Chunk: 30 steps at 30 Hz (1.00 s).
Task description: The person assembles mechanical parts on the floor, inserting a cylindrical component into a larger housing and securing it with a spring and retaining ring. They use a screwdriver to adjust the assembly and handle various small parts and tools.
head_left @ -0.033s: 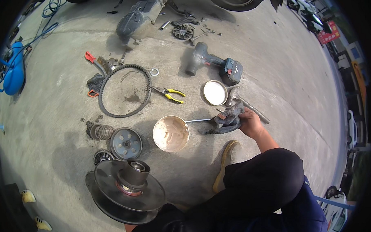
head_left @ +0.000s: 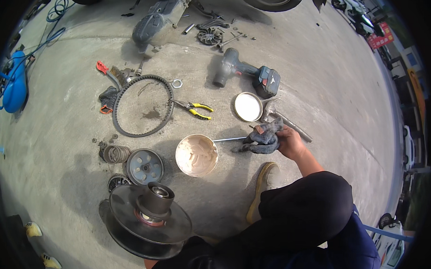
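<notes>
My right hand (head_left: 292, 143) is closed on a grimy dark glove (head_left: 264, 140), held above the ground. From beside the glove a thin metal rod (head_left: 230, 139) runs toward an open tub of pale grease (head_left: 197, 155); its other end is hidden. A dark, two-disc pulley assembly (head_left: 149, 222) with a raised hub is tilted at lower left, by my knee. Only a sliver of skin of my left hand (head_left: 150, 265) shows below the discs; its fingers are hidden. Beyond the glove lie the round white tub lid (head_left: 248, 107) and a hammer (head_left: 293, 126).
A toothed belt (head_left: 143, 105), yellow-handled pliers (head_left: 193, 108) and a hex nut (head_left: 177, 83) lie ahead. Farther off is a cordless impact wrench (head_left: 246, 71). A clutch bell (head_left: 145, 166) and coil spring (head_left: 117, 154) sit left of the tub. A blue tank (head_left: 15, 82) stands far left.
The glove in my right hand has turned and bunched slightly. The whole view has shifted a little; the pulley assembly stays in place.
</notes>
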### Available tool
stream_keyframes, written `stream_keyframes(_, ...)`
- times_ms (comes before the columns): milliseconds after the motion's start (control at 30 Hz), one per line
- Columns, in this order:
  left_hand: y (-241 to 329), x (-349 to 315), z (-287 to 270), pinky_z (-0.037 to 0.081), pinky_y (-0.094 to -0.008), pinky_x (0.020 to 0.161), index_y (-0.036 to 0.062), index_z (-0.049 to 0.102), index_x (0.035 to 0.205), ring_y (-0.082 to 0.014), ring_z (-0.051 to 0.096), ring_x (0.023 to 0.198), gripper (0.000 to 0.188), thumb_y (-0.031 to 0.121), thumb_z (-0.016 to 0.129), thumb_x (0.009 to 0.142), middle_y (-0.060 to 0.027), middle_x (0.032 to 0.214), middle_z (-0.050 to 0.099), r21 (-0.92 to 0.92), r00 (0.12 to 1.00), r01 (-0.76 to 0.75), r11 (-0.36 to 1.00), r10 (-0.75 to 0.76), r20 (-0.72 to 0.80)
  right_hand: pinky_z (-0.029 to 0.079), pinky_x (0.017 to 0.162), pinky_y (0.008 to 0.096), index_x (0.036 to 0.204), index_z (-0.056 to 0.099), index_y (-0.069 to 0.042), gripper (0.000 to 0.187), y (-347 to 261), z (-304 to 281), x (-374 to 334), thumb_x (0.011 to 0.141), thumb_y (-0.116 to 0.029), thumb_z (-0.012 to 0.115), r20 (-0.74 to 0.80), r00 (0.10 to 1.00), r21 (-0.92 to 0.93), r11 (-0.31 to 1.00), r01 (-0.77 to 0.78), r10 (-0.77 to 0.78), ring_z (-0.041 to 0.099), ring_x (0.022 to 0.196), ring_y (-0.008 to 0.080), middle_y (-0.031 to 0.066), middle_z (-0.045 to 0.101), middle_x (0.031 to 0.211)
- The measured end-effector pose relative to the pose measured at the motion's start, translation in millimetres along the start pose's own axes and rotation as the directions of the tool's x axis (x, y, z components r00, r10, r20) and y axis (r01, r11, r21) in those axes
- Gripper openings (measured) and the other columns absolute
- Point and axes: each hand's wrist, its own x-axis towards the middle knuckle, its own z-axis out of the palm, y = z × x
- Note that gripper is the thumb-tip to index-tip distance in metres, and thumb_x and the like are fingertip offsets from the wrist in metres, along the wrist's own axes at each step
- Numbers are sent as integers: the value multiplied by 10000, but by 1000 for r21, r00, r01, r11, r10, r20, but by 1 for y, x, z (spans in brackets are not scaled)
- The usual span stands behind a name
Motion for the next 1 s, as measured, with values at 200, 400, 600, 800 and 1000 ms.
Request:
stream_keyframes(200,-7,4,18,526,-313,767,100,530,1062,-158,649,857,491,161,949,814,-59,955,653,43,1000,21,999,-20,-8,596,880,448,1507,559,-124,637,3,-21,-13,905,-71,760,14,875,-1000,-22,4,-485,775,950,328,193,793,995)
stream_keyframes(400,-17,7,42,526,-312,770,102,529,1067,-157,649,860,501,161,954,808,-56,954,652,102,999,34,994,-32,-21,599,806,442,1538,570,-160,641,1,-10,5,934,-141,786,58,967,-983,157,99,-249,759,796,318,148,788,897)
stream_keyframes(600,-23,5,72,526,-312,774,105,527,1072,-155,649,862,511,160,958,802,-53,954,651,171,999,46,984,-43,-22,601,722,382,1019,753,-7,209,-4,-21,0,949,-192,818,-117,926,-875,478,74,-358,755,732,254,142,788,844)
stream_keyframes(800,-32,9,102,526,-311,778,107,526,1076,-154,649,865,521,159,963,797,-50,953,650,251,996,70,966,-80,28,604,828,415,1060,739,-18,262,37,-16,-25,902,-191,858,72,971,-995,53,86,-230,750,851,309,156,765,925)
stream_keyframes(1000,-45,29,132,526,-310,782,109,525,1081,-153,649,867,531,159,968,791,-46,952,649,388,982,28,921,-98,161,525,946,345,1079,562,-18,230,12,-36,-46,926,119,666,3,937,-638,720,272,-351,595,1056,136,47,591,1097)
